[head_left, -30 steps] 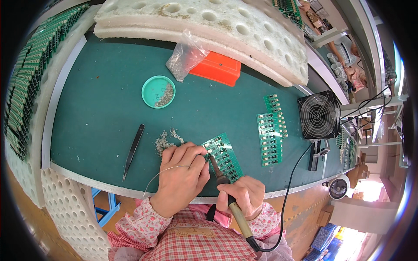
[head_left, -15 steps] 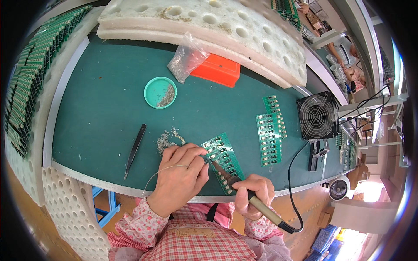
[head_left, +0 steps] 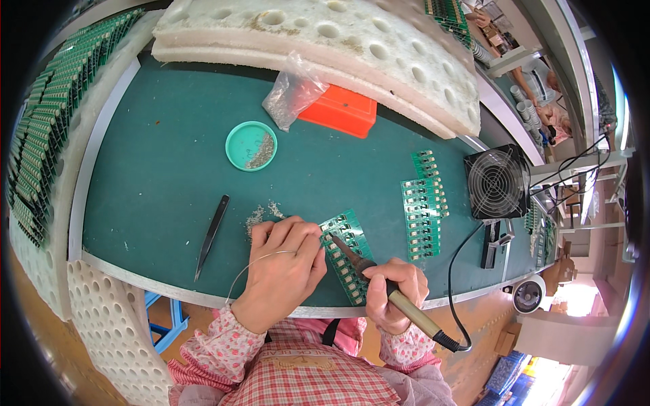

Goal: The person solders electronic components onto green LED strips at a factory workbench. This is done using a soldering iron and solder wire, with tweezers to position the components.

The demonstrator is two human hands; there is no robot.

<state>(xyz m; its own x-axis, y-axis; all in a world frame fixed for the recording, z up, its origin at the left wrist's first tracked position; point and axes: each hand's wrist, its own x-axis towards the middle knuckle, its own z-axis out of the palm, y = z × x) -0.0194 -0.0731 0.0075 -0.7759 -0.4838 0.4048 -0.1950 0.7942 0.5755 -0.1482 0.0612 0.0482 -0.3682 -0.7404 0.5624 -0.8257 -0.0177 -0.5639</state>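
Observation:
A soldering iron (head_left: 407, 312) with a tan handle is gripped in my right hand (head_left: 395, 289). Its dark tip rests at or just over the upper left part of a green circuit board panel (head_left: 349, 260) lying at a slant on the bench. Closed around a thin solder wire (head_left: 249, 264), my left hand (head_left: 281, 271) sits at the panel's left edge. The wire loops back over that hand toward the wrist; its working end is hidden by the fingers. Small loose metallic parts (head_left: 254, 218) are piled just beyond the left hand. Black tweezers (head_left: 212, 237) lie to its left.
A green round dish (head_left: 233, 162) of small parts, a clear bag (head_left: 291, 95) and an orange box (head_left: 345, 111) stand farther back. More board panels (head_left: 421, 220) lie right, near a black fan (head_left: 495, 183). White foam blocks (head_left: 325, 34) line the back; boards (head_left: 61, 128) stand left. Another person (head_left: 542, 88) is far right.
The iron's tip has shifted slightly away from me along the panel. My left hand has moved a little the same way, still holding the solder wire.

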